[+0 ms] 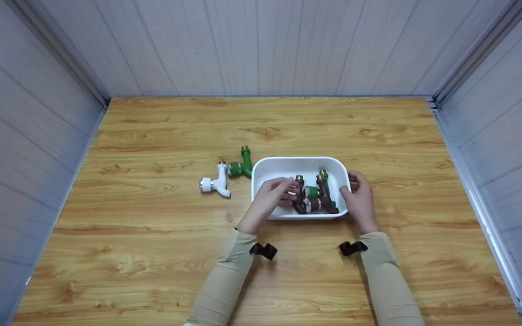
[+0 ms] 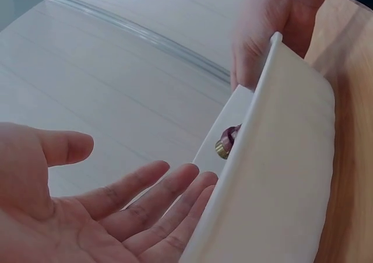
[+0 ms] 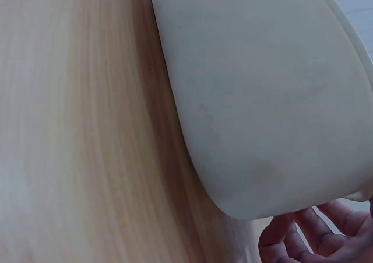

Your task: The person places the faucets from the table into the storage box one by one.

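Observation:
A white plastic tub [image 1: 273, 164] sits on the table with two brown taps, one at its middle [image 1: 299, 192] and one further right [image 1: 326, 194], plus a green tap [image 1: 324, 174] partly covered by them. My left hand [image 1: 273, 194] reaches over the tub's left side, beside the nearer brown tap; its palm and spread fingers [image 2: 140, 210] hold nothing in the left wrist view. At the right end, my right hand [image 1: 360, 199] grips the tub's rim, thumb over the edge and fingers outside. In the right wrist view its curled fingers [image 3: 315, 234] are at the tub's end wall.
Left of the tub, a green tap [image 1: 244, 163] lies against or very near its wall. Next to that is a white tap [image 1: 219, 181]. The wood-grain table [image 1: 152, 253] is enclosed by pale panel walls [image 1: 261, 50] at the back and both sides.

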Demonstrator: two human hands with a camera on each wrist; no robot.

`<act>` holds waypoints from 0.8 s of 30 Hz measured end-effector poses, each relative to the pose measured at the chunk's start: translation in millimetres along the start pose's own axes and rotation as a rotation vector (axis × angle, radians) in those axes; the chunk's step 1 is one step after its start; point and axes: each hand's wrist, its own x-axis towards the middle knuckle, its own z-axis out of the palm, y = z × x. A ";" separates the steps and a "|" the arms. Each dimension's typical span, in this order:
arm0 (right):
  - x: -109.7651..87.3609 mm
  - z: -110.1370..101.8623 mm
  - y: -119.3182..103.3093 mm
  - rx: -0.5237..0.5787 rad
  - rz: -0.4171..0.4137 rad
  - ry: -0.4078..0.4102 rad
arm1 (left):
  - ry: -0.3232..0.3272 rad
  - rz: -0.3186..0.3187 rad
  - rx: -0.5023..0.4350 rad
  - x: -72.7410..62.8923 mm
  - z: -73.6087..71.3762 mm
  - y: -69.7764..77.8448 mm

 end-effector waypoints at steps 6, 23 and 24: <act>0.6 0.2 1.6 0.006 -0.012 0.007 | 0.007 -0.003 -0.035 -1.9 -7.8 2.5; 0.7 0.2 -0.4 -0.015 -0.020 0.010 | 0.014 0.050 -0.061 -13.7 -20.6 10.2; 0.7 0.4 -0.4 -0.012 -0.022 0.011 | 0.017 0.051 -0.062 -14.3 -21.5 10.5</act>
